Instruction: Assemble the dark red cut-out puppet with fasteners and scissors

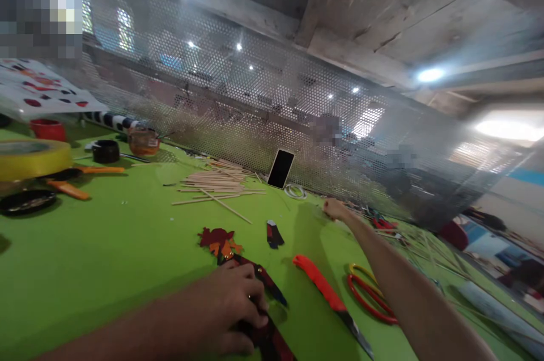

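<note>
My left hand (pixel 238 301) rests at the lower middle with curled fingers on a jointed cut-out figure (pixel 272 287), dark red and black with small brass fasteners. Its dark red and orange top part (pixel 219 239) lies flat beyond my knuckles, and part of the figure is hidden under my hand. A separate small dark cut-out piece (pixel 274 234) lies just beyond. My right hand (pixel 334 209) is stretched far forward near the mesh, its fingers closed; whatever they hold is too small to make out. Between my arms lies an orange-handled knife (pixel 321 284), beside red and yellow scissor-like handles (pixel 369 293).
Thin wooden sticks (pixel 216 182) lie in a pile on the green table (pixel 140 247). A dark tablet-like panel (pixel 281 168) leans on the mesh partition (pixel 238 100), near a white wire coil (pixel 295 191). Yellow tape (pixel 36 157) and jars stand left; more sticks lie right.
</note>
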`<state>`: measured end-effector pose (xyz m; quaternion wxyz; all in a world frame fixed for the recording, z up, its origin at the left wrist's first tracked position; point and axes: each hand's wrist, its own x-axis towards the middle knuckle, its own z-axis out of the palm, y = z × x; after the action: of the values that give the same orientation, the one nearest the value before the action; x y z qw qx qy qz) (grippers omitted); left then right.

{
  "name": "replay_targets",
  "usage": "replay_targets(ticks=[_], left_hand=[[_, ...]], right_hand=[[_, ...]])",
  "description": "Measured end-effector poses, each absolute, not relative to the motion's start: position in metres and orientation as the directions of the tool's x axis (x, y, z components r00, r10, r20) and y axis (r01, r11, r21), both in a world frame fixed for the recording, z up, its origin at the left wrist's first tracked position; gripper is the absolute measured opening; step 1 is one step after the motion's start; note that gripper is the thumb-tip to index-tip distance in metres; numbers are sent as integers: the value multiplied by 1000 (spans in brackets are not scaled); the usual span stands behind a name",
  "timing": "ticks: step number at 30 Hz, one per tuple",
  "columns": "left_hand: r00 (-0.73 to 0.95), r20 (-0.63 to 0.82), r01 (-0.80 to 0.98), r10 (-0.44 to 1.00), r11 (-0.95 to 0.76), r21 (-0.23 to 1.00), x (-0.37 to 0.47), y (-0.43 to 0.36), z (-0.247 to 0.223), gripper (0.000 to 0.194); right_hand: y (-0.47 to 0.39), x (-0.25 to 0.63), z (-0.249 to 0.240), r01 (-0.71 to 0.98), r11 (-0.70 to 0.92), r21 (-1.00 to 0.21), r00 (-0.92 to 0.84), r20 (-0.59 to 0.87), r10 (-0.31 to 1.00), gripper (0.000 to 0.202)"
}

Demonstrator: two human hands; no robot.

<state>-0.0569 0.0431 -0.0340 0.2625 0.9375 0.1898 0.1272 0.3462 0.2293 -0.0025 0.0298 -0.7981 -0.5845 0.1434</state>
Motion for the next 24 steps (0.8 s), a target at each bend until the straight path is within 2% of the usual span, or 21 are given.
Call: replay_targets(ticks=[6, 11, 15, 17, 18, 21, 24], left_hand=[[900, 137, 303, 414, -819, 486, -56, 39, -24, 24], [894, 174, 280, 413, -818, 502, -57, 42, -27, 26], [892, 223, 233, 394, -821, 521, -57, 46, -32, 29], [889, 234, 229, 394, -825, 517, -56, 47, -33, 32], [888, 235, 231, 395, -826, 515, -56, 47, -33, 33], [893, 254, 196, 372, -829, 523, -56, 49, -31, 32], [908, 271, 129, 319, -829, 544, -58, 52, -29, 32]], right_hand=[[208, 335, 19, 899, -234, -371, 232, -51, 971, 36], [146, 322, 40, 817, -52, -575, 112, 70, 991, 27], [57, 290, 20, 697, 59, -714, -67, 17, 998, 36], [18, 262, 0, 485, 82, -871, -271, -61, 961, 35], [4, 246, -10, 416, 67, -907, -299, -67, 952, 34], [-14, 204, -32, 379, 35, -925, -298, -86, 951, 31], [-10, 181, -36, 378, 14, -926, -268, -95, 959, 36]])
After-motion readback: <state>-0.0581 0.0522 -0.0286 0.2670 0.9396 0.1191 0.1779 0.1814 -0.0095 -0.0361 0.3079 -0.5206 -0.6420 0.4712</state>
